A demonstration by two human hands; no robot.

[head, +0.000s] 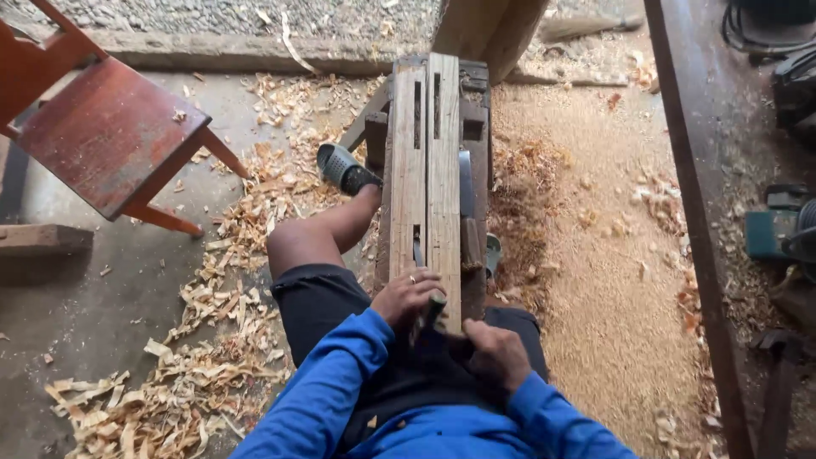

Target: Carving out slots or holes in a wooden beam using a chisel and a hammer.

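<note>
2 hands at plank (429, 170) end | left hand (408, 297) grip maybe chisel (429, 313) | right hand (495, 357) low

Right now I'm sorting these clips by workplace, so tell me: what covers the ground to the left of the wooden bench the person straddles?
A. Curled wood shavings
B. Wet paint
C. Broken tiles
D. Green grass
A: pale, curled wood shavings lie strewn over the concrete floor left of the wooden bench.

blue sleeve (323, 391) | red-brown chair (106, 136) | pale weathered plank (442, 170) | black shorts (319, 302)
</note>
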